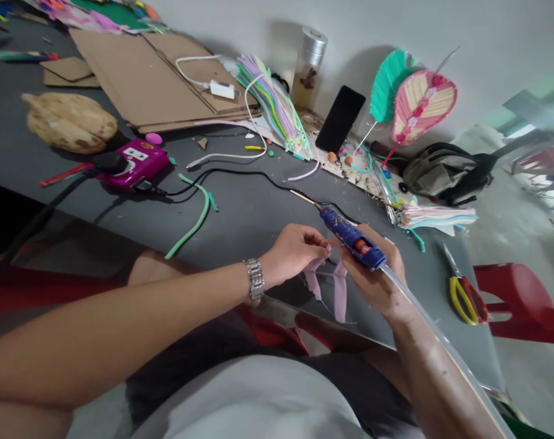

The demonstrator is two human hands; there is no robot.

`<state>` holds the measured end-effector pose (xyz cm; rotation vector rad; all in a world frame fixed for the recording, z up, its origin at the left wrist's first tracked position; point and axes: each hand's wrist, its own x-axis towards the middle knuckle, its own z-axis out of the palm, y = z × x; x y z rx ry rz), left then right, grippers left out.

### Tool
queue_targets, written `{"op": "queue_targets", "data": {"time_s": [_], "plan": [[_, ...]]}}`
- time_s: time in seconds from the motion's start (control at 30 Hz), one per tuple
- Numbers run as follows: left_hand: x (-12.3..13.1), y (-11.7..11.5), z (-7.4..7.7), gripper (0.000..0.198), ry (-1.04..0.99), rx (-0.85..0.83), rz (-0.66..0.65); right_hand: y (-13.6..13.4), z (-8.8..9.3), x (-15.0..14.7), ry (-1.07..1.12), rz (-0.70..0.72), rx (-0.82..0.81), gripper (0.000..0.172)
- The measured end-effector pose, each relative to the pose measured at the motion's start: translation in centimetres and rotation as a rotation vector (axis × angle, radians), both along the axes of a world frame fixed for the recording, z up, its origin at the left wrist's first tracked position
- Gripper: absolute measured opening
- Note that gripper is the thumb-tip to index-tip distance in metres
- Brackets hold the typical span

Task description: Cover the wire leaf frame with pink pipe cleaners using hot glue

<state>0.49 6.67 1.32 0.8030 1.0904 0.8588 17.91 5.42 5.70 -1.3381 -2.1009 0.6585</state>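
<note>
Left hand: fingers closed in a pinch, it seems on the top of the pale pink strips, with a metal wristwatch on the wrist

Right hand: closed and gripping the blue hot glue gun

Glue gun: just beside the left fingers, its metal nozzle points to 10 o'clock, and a long clear glue stick leaves its back toward 5 o'clock

Pink strips: hang down between both hands, over the edge of the dark grey table

At 12 o'clock from the hands: a black phone leans by a pink woven fan and a green fringed fan

At 10 o'clock: flat cardboard sheets and a magenta electric unit

At 4 o'clock: yellow-handled scissors
</note>
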Motion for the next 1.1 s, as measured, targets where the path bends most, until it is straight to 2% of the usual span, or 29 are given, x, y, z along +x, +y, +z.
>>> {"op": "queue_targets", "data": {"time_s": [0.27, 0.37, 0.53, 0.73, 0.9, 1.1], "plan": [[-0.1, 0.0, -0.3, 0.015, -0.009, -0.003, -0.025, -0.2, -0.2, 0.7, 0.001, 0.062, 0.037, 0.006], [-0.2, 0.0, -0.6, 0.015, -0.019, 0.004, -0.053, -0.1, -0.4, 0.8, 0.011, 0.059, 0.004, 0.004], [-0.5, 0.1, -0.5, 0.01, -0.066, -0.036, -0.077, -1.0, 0.0, 1.0, 0.107, -0.062, -0.054, 0.01], [-0.9, 0.4, -0.7, 0.006, -0.049, -0.089, -0.066, -4.6, -0.6, 3.2, 0.076, -0.237, -0.065, 0.017], [-1.2, 0.4, -1.1, 0.004, -0.012, -0.094, -0.052, -6.6, -2.1, 4.9, 0.018, -0.135, -0.078, 0.007], [-1.2, 0.4, -1.0, 0.005, -0.002, -0.07, -0.063, -6.5, -3.7, 4.4, 0.038, -0.097, -0.034, 0.006]]}}
